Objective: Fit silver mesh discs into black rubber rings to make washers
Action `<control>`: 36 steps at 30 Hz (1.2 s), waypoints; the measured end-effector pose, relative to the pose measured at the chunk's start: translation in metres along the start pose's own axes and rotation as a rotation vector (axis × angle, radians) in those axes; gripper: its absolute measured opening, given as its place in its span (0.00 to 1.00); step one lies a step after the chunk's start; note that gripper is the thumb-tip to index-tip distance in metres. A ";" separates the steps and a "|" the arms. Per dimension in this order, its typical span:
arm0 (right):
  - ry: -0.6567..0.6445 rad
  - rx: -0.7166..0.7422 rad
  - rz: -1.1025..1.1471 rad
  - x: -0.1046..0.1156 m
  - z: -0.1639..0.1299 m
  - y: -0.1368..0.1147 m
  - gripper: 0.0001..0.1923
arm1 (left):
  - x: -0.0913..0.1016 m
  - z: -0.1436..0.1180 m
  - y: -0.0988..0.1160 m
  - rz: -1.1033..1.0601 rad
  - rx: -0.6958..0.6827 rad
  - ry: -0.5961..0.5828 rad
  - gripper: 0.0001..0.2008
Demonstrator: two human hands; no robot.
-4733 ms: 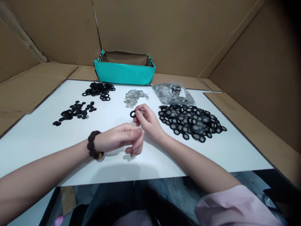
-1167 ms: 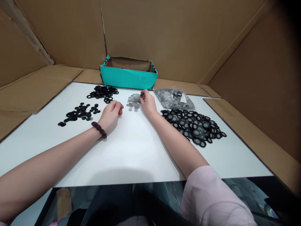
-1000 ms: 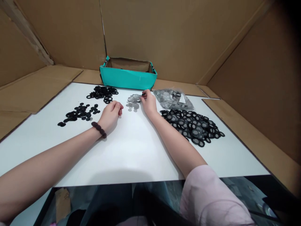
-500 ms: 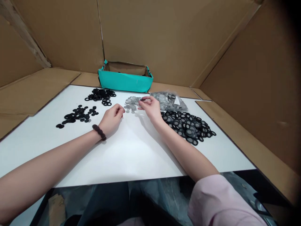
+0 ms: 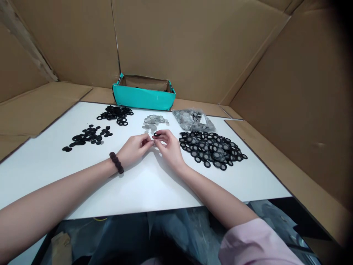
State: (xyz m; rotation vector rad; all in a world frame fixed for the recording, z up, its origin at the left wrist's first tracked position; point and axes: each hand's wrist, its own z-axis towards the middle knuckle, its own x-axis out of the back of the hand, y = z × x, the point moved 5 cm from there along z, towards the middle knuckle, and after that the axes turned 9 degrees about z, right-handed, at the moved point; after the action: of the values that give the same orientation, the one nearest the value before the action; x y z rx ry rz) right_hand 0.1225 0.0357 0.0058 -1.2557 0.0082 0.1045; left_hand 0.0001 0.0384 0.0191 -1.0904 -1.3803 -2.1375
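Both hands meet over the middle of the white surface (image 5: 143, 184), a little toward its far edge. The right hand (image 5: 168, 147) pinches a small black ring (image 5: 156, 134) between thumb and forefinger, the other fingers loosely curled; the grip is closed on the ring's rim. The left hand (image 5: 134, 147) has its fingertips drawn together right against the ring. It may hold a grey disc, but that is too small to tell, so I cannot say whether this grip has anything in it.

To do this well, the ring should be held level by its outer edge, leaving the opening free. The left fingertips should work from above and press evenly, rather than on one side, so that nothing tilts or pops out. Keeping both wrists resting on the surface steadies such small parts.

The loose grey discs (image 5: 153, 121) lie just beyond the hands. The heap of fitted rings (image 5: 213, 149) lies to the right, a clear bag (image 5: 193, 118) behind it. Two heaps of black parts (image 5: 88, 134) (image 5: 116, 112) lie toward the left, and a teal box (image 5: 143, 97) stands at the far edge.
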 end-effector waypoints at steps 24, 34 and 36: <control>-0.153 -0.231 0.068 0.001 0.002 0.015 0.06 | 0.006 0.003 -0.004 0.070 0.060 0.036 0.12; -0.204 -0.143 0.011 0.001 0.003 0.013 0.11 | 0.005 0.001 -0.002 0.198 0.012 0.022 0.11; -0.207 -0.157 0.040 0.001 0.004 0.013 0.11 | 0.005 0.001 -0.002 0.124 0.032 0.019 0.11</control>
State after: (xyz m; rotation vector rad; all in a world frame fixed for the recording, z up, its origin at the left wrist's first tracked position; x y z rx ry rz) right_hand 0.1226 0.0430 -0.0053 -1.3966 -0.1562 0.2739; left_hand -0.0040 0.0409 0.0216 -1.1104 -1.2991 -2.0266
